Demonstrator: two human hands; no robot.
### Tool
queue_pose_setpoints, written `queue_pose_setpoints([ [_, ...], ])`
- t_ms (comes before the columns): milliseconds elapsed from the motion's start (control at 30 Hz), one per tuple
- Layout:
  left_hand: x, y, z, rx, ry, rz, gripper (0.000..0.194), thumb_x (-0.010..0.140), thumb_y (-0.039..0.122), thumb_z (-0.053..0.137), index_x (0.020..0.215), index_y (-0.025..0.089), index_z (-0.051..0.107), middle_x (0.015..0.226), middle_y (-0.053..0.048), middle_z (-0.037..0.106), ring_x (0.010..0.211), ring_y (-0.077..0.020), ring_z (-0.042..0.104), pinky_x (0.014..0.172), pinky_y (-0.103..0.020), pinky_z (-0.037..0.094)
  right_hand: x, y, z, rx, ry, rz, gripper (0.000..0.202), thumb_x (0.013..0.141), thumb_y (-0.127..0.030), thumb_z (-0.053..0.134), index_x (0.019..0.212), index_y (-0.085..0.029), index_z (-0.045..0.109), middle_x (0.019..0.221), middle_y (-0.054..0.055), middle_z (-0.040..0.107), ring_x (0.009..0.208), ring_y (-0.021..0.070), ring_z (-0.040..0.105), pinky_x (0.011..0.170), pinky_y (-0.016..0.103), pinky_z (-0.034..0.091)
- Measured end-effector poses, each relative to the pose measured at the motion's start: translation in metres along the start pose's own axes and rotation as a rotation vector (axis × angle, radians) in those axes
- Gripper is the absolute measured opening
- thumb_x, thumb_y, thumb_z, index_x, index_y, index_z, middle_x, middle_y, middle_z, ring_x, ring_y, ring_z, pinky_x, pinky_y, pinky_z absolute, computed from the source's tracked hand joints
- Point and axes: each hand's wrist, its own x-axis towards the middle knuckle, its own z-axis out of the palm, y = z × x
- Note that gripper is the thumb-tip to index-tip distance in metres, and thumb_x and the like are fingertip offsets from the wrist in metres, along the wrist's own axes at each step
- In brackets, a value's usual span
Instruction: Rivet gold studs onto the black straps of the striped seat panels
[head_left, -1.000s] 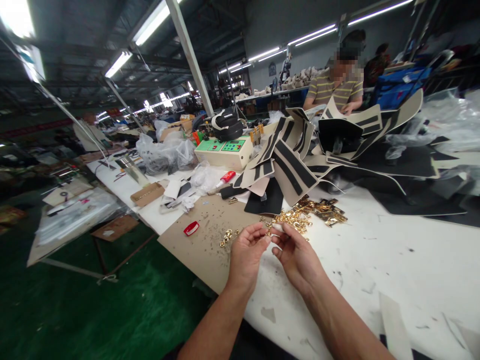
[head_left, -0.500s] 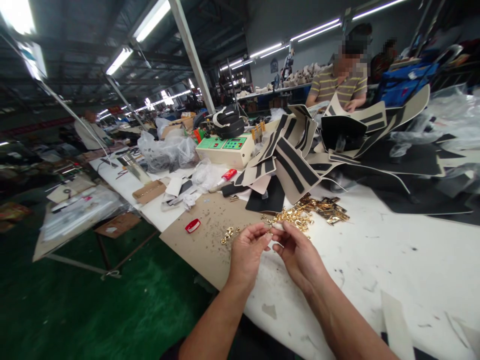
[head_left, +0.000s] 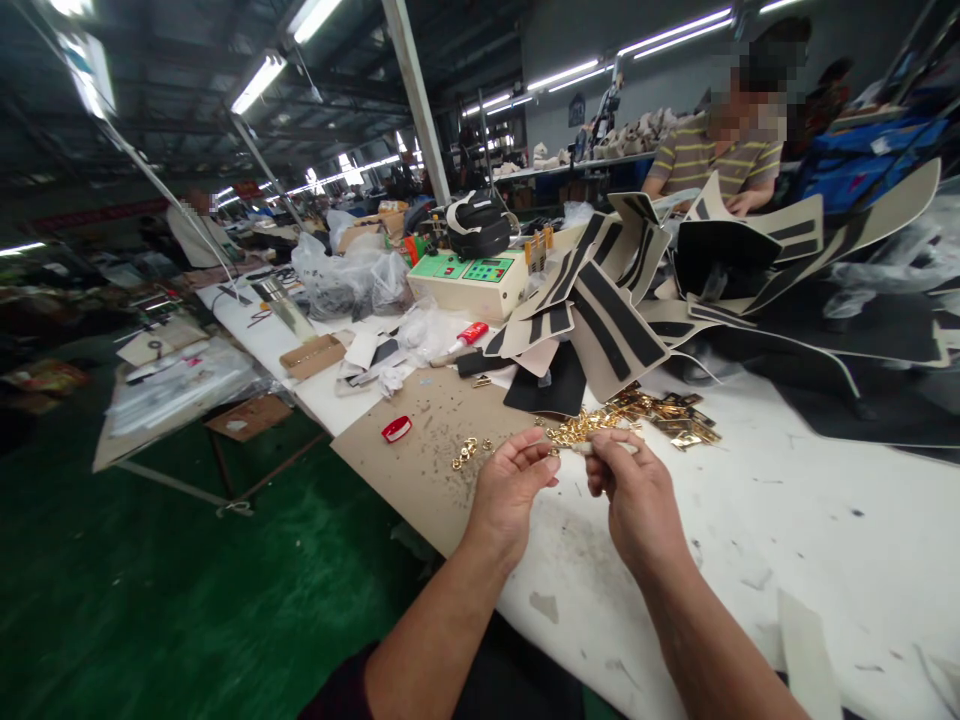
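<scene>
Over the white table my right hand point(head_left: 641, 500) is closed, thumb and fingers pinching a thin, pale, pen-like tool point(head_left: 582, 449) whose tip points left. My left hand point(head_left: 506, 500) faces it, thumb and fingertips pinched together near that tip. What lies in the left fingers is too small to make out. Just beyond both hands spreads a pile of small gold metal fittings point(head_left: 577, 428), with flat gold plates point(head_left: 686, 428) at its right. A few loose gold fittings point(head_left: 465, 455) lie left of my left hand on a brown cardboard sheet point(head_left: 409, 480).
A red oval object point(head_left: 397, 429) lies on the cardboard. Behind are a red-capped tube point(head_left: 471, 334), a control box point(head_left: 469, 285) with a green panel, and plastic bags point(head_left: 349, 275). Black-striped beige panels point(head_left: 619, 330) are heaped at right. A person in a striped shirt point(head_left: 690, 165) sits beyond.
My hands have moved apart slightly, the right one turning over to the right, so more of the pen-like tool shows between them. The whole view has shifted a little.
</scene>
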Motion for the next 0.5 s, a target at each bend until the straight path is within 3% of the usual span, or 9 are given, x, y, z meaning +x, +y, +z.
queue_pose_setpoints([
  [267, -0.0002, 0.0004, -0.0011, -0.043, -0.012, -0.011, 0.056, 0.062, 0.016, 0.095, 0.113, 0.014, 0.072, 0.096, -0.005, 0.075, 0.084, -0.0151, 0.068, 0.074, -0.028, 0.054, 0.0004, -0.0006, 0.0014, 0.104, 0.010, 0.070, 0.026, 0.076, -0.038, 0.086, 0.086, -0.020, 0.070, 0.068, -0.002, 0.062, 0.056, 0.0108, 0.049, 0.048, 0.023, 0.040],
  [500, 0.0000, 0.0015, -0.0006, -0.051, -0.013, -0.014, 0.055, 0.062, 0.016, 0.095, 0.111, 0.014, 0.073, 0.096, -0.005, 0.074, 0.084, -0.0154, 0.068, 0.077, -0.029, 0.055, -0.0002, -0.0006, 0.0020, 0.100, -0.006, 0.077, 0.024, 0.077, -0.038, 0.084, 0.084, -0.020, 0.069, 0.067, -0.002, 0.061, 0.056, 0.0109, 0.050, 0.048, 0.023, 0.040],
])
